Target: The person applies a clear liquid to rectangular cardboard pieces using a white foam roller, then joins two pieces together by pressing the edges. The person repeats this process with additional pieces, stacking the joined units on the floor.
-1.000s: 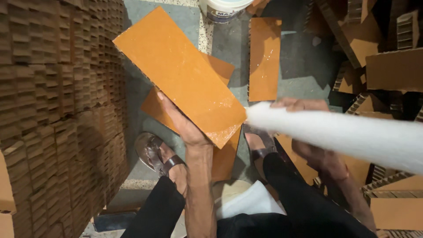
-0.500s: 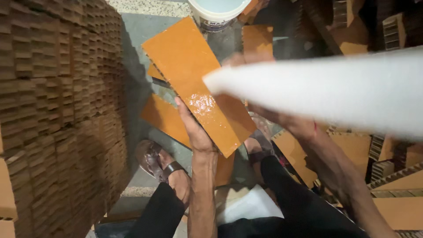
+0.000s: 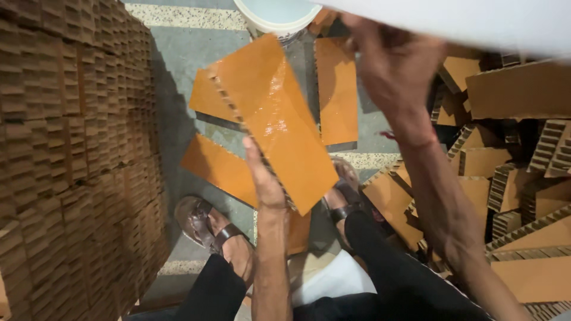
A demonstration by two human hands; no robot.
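**Obs: orange panel in L hand, white object in R hand**

L hand (image 3: 264, 178): fingers clamped on near long edge of orange panel (image 3: 276, 116), thumb side visible along the edge, other fingers hidden under the board. Panel held tilted above floor, corrugated edge showing on its left side; top face glossy, w/ wet-looking sheen near centre.

R hand (image 3: 389, 65): raised near top of view, fingers curled at lower edge of a large white object (image 3: 476, 24); object blurred & cut by frame, so kind not clear. Grip itself cannot tell, fingertips hidden behind the object.

Outward: more orange panels flat on grey floor (image 3: 178, 77), one just below the held panel (image 3: 217, 169), one to its right (image 3: 336, 89), one partly behind it (image 3: 205, 98). White bucket (image 3: 276, 15) at top edge, beyond the panels. Sandalled feet (image 3: 205, 226) on floor, either side of L forearm. Tall stack of brown corrugated blocks (image 3: 71, 148) fills left side. Loose corrugated pieces (image 3: 511, 172) piled at right.
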